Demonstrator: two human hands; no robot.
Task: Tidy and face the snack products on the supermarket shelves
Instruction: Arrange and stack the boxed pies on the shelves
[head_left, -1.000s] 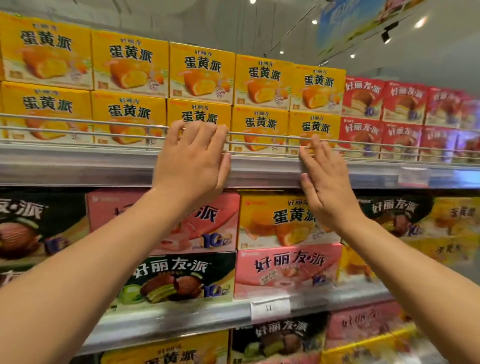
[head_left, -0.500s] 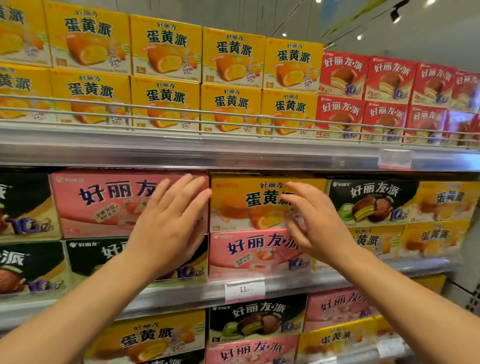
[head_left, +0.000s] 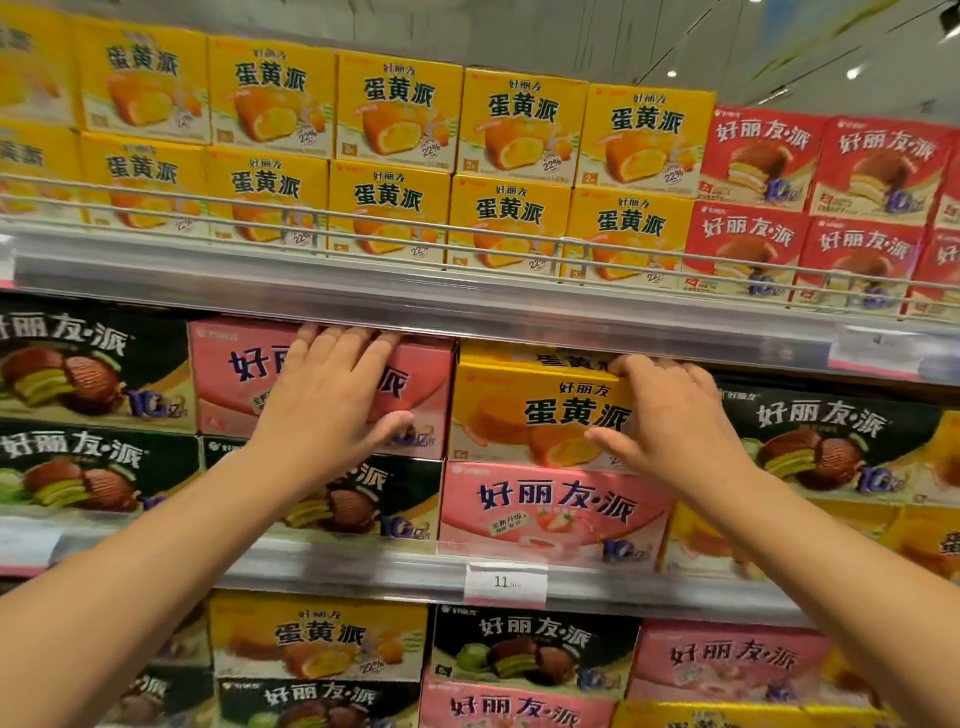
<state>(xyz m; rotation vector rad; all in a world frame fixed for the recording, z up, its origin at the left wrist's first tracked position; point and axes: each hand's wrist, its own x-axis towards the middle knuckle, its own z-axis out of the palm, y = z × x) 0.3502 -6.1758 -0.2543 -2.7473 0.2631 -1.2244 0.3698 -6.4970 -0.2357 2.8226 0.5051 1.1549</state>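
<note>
On the middle shelf a pink pie box (head_left: 234, 384) stands on a dark green box (head_left: 395, 499). My left hand (head_left: 332, 400) lies flat on the pink box's front, fingers straight and reaching its top edge, thumb at the lower right. Beside it a yellow egg-yolk pie box (head_left: 524, 410) sits on another pink box (head_left: 550, 509). My right hand (head_left: 670, 421) grips the yellow box's right end, fingers hooked over the top edge and thumb on its front.
The top shelf carries rows of yellow boxes (head_left: 395, 156) and red boxes (head_left: 758, 197) behind a wire rail (head_left: 467, 228). Dark green boxes (head_left: 88, 374) flank the middle shelf. A price tag (head_left: 504, 582) hangs on the shelf edge. More boxes fill the shelf below.
Both hands dropped from the top shelf rail to the middle shelf. The left hand landed flat on the pink box; the right hand closed on the yellow box's right end.
</note>
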